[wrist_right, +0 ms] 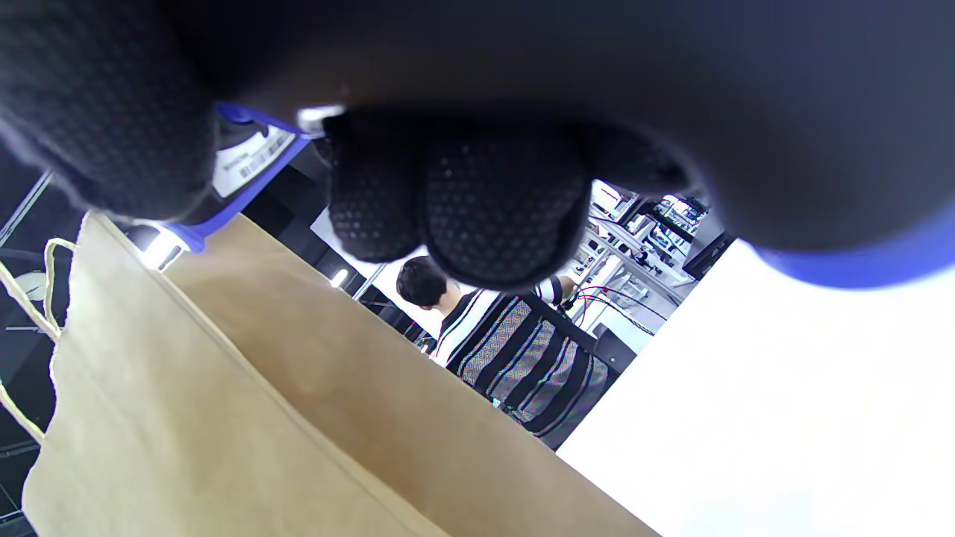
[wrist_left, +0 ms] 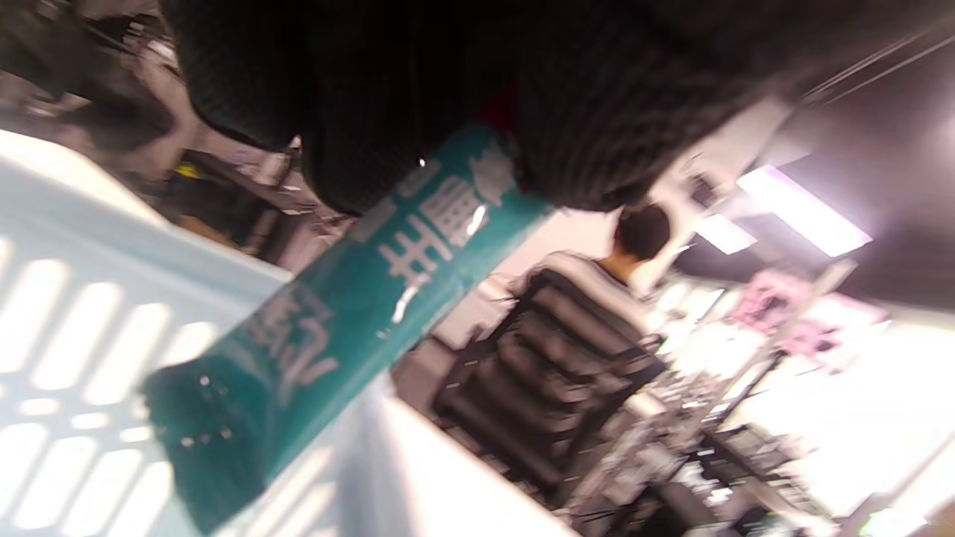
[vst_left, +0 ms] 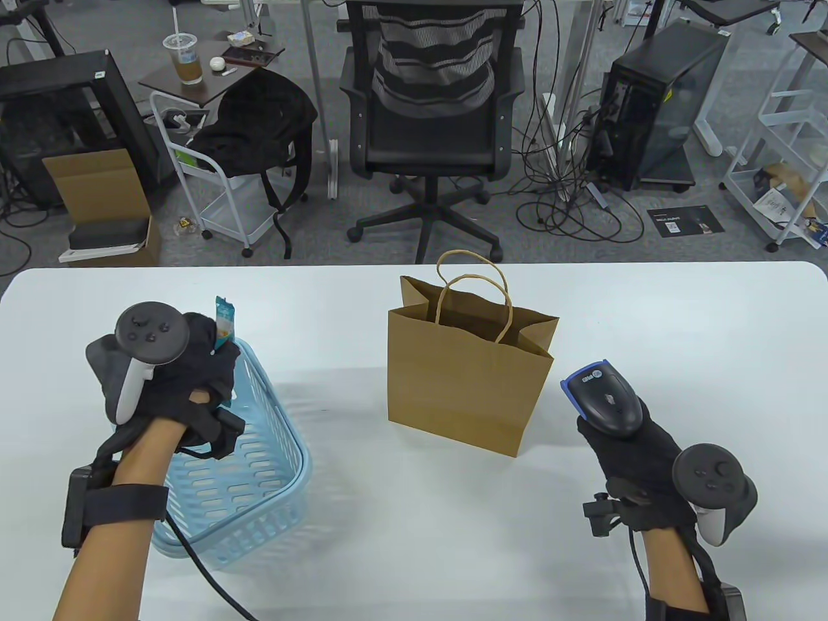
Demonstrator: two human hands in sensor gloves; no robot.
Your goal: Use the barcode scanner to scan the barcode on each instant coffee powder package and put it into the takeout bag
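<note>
My left hand [vst_left: 194,362] hovers over the light blue basket [vst_left: 272,446] and pinches a teal coffee package [vst_left: 224,321], whose top sticks up past the glove. In the left wrist view the teal coffee package [wrist_left: 358,313] hangs from the gloved fingers [wrist_left: 373,97] above the basket wall [wrist_left: 67,328]. The brown paper takeout bag [vst_left: 466,381] stands upright and open at the table's middle. To its right, my right hand [vst_left: 631,446] grips the black and blue barcode scanner [vst_left: 601,398], head pointing up-left toward the bag. The right wrist view shows the scanner [wrist_right: 246,160] beside the bag [wrist_right: 224,403].
The white table [vst_left: 679,323] extends right of the bag and in front of it. Beyond its far edge stand an office chair [vst_left: 430,110], a white cart [vst_left: 220,194] with a black backpack, and a computer tower [vst_left: 653,110]. A person sits far off in both wrist views.
</note>
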